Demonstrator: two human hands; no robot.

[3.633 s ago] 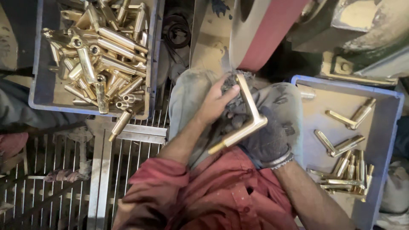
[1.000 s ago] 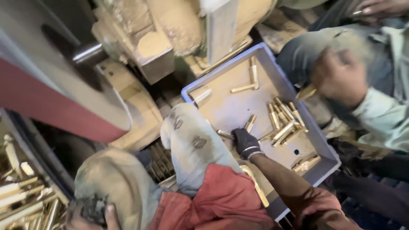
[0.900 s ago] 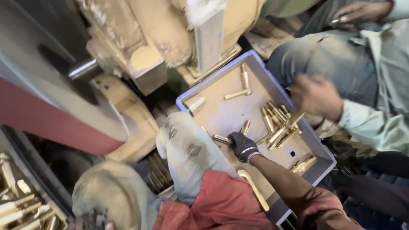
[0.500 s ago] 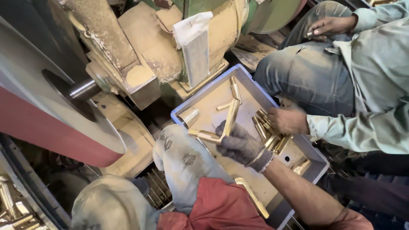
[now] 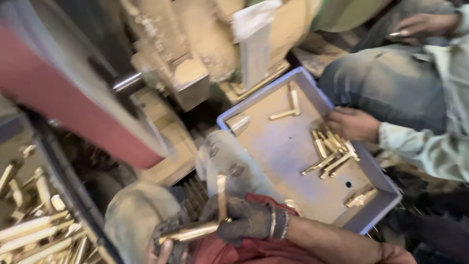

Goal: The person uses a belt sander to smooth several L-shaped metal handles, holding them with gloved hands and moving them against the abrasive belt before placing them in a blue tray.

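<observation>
**Hand Position and Grip on the Bent Brass Piece**

Right hand (image 5: 244, 220), in a dark work glove, is clamped on the L-shaped brass piece (image 5: 202, 222) at its bend, over my lap. Left hand (image 5: 163, 247) supports the long leg at its lower end; only the fingertips show at the frame edge, so I cannot tell whether that hand is closed.

Procedure, as I judge it: with the red belt wheel (image 5: 73, 98) and its machine housing (image 5: 195, 63) close in front, I should keep the gloved grip at the corner, steady the far end with my left hand, and keep both knees clear of the wheel.

Surroundings: the blue tray (image 5: 303, 146) at my right holds scattered brass pieces (image 5: 332, 151); a co-worker's hand (image 5: 351, 124) rests on them. A heap of brass stock (image 5: 34, 234) lies at lower left.

Limits of view: motion blur softens everything. The wheel is cut off, and the piece's surface finish is unreadable.
</observation>
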